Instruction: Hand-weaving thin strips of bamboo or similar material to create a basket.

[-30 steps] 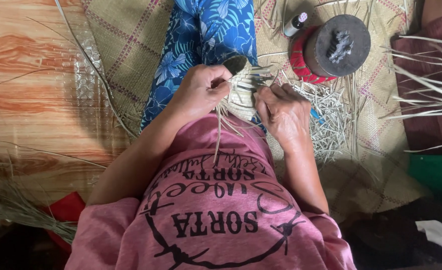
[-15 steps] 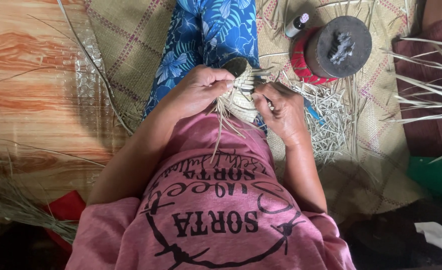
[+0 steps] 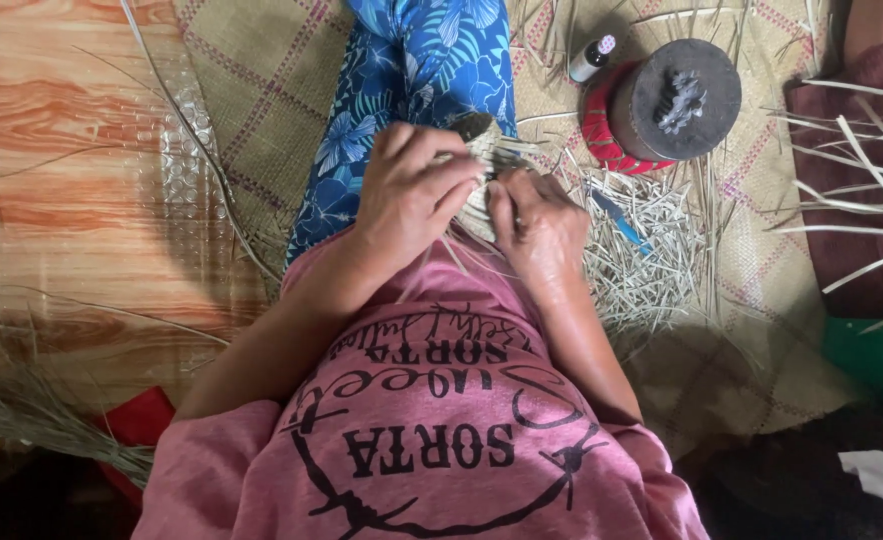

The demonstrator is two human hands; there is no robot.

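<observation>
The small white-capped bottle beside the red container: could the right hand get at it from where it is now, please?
Probably yes. The right hand grips the woven piece, so it must let go first. Only loose straw lies between it and the bottle on the mat.

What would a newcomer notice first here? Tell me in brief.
At the centre, the left hand and right hand meet on a small woven straw piece over the lap. Upper right on the woven mat stands a round dark-topped red container, with pale straw cuttings scattered below it.
</observation>
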